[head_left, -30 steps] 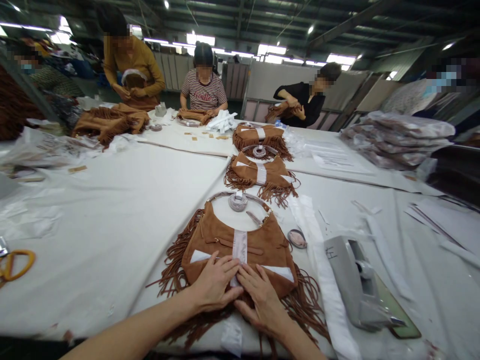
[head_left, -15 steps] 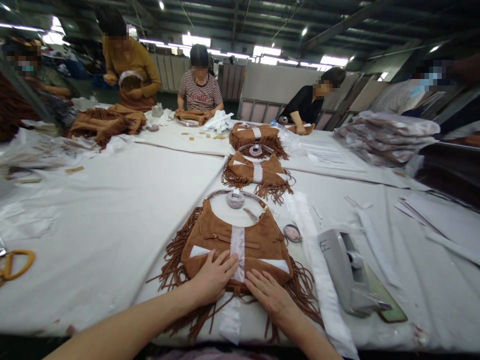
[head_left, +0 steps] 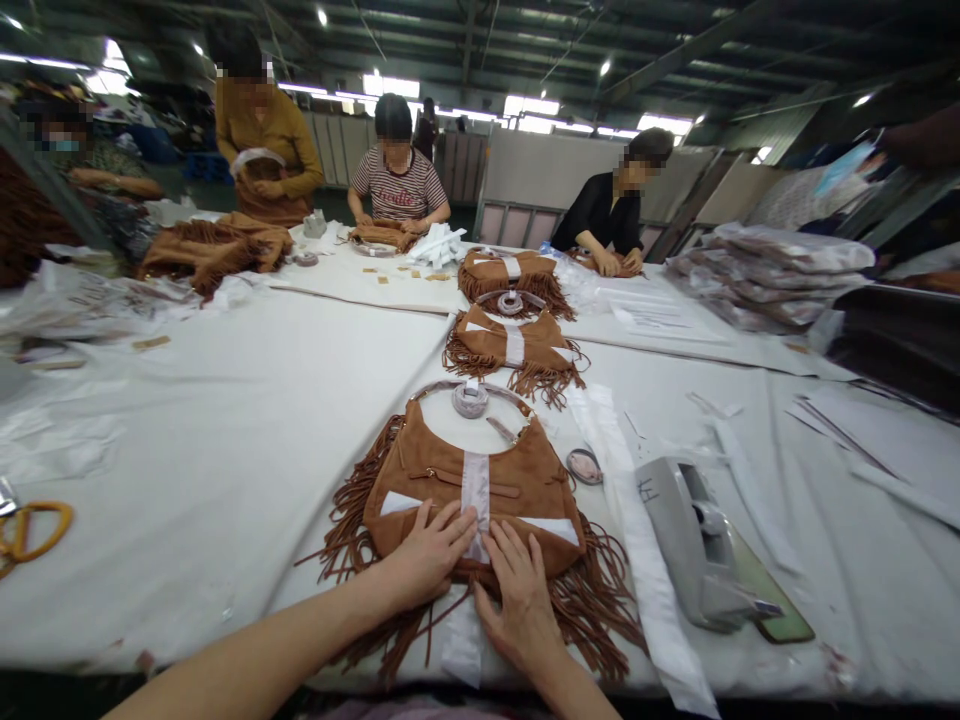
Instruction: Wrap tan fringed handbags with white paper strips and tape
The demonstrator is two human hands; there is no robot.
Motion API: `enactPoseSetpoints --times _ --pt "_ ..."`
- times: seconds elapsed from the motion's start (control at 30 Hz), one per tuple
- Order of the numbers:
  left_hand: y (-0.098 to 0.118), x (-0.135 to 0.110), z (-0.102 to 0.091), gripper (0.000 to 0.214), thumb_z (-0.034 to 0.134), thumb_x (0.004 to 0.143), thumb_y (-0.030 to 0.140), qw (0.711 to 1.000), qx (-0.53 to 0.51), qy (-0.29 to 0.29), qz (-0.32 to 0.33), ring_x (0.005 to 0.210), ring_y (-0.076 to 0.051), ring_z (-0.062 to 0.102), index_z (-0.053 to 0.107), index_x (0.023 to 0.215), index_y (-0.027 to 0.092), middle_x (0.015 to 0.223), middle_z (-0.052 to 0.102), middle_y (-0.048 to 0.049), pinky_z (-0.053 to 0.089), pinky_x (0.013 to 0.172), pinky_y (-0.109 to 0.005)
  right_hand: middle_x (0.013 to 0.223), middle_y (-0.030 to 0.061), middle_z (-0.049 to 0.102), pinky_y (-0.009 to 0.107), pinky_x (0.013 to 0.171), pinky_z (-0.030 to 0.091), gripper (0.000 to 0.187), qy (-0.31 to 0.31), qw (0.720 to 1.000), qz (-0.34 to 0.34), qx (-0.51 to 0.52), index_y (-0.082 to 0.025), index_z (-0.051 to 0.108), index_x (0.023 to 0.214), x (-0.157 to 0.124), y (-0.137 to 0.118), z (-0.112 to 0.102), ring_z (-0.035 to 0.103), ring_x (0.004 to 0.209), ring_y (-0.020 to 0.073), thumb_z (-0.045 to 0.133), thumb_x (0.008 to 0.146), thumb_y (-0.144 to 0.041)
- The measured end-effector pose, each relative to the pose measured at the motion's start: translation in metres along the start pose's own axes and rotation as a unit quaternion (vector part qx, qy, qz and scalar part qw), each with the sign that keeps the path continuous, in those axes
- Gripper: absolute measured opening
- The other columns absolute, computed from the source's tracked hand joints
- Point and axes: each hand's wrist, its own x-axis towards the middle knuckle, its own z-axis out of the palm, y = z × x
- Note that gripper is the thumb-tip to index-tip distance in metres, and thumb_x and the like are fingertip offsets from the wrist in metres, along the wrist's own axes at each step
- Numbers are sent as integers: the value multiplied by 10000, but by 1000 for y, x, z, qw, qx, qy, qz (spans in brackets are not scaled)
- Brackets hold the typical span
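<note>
A brown suede fringed bag [head_left: 450, 480] lies flat on the white table [head_left: 225, 420] right in front of me, with a metal ring handle at its top. A white paper strip [head_left: 475, 490] runs down its middle and hangs past the lower edge. My left hand [head_left: 431, 552] lies flat on the bag's lower edge, fingers spread, fingertips at the strip. My right hand [head_left: 519, 590] rests beside it with fingers stretched over the strip and the fringe. Neither hand grips anything.
A grey tape dispenser [head_left: 694, 540] sits to the right of the bag, with long white paper strips beside it. Two more fringed bags [head_left: 517, 345] lie in a row further back. Yellow-handled scissors [head_left: 30, 525] are at far left. Several people work along the table's far side.
My right hand has slid left and up, back onto the strip beside my left hand. The left hand has stayed on the bag's lower edge.
</note>
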Motion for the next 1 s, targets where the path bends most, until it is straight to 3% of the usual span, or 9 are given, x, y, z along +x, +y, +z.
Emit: enactPoseSetpoints --times 0.23,0.37,0.47,0.67,0.83,1.0 --pt "0 -1 -9 844 518 706 214 999 -29 -20 -3 1408 -339 69 160 1467 150 1560 99 -99 99 1086 -676 1466 112 363 588 1112 172 641 -14 1000 19 9 -135 384 1387 2 -2 16 279 1365 286 502 761 -214" --pt "3 -1 -20 897 536 740 419 996 -78 -40 6 1409 -364 44 111 1480 143 1559 77 -121 63 1084 -681 1464 120 364 598 1102 176 663 -15 999 27 27 -142 376 1392 3 -2 19 284 1361 291 500 743 -201" --pt "12 2 -18 872 469 792 556 995 -92 -18 -19 1404 -380 67 128 1481 144 1551 120 -131 54 1066 -709 1458 128 373 599 1099 180 698 -22 999 25 39 -134 386 1386 2 0 20 290 1360 286 464 692 -129" --pt "23 6 8 709 417 871 419 995 -41 60 -69 1405 -373 64 180 1477 139 1549 140 -118 49 1066 -711 1472 131 349 575 1106 199 720 -31 999 -9 23 -116 326 1426 -1 7 14 234 1386 274 426 713 -111" --pt "19 6 18 705 436 861 373 996 15 57 -62 1407 -359 54 176 1476 147 1557 112 -104 61 1074 -699 1470 121 360 509 1119 205 714 -10 997 -71 -36 -132 342 1425 -1 18 15 254 1377 254 412 719 -55" --pt "15 6 24 680 419 842 231 996 52 57 -55 1410 -342 35 180 1474 160 1562 94 -87 65 1074 -693 1475 69 366 476 1121 190 627 -15 986 -138 -88 -227 390 1400 -5 34 9 320 1344 229 402 802 -39"
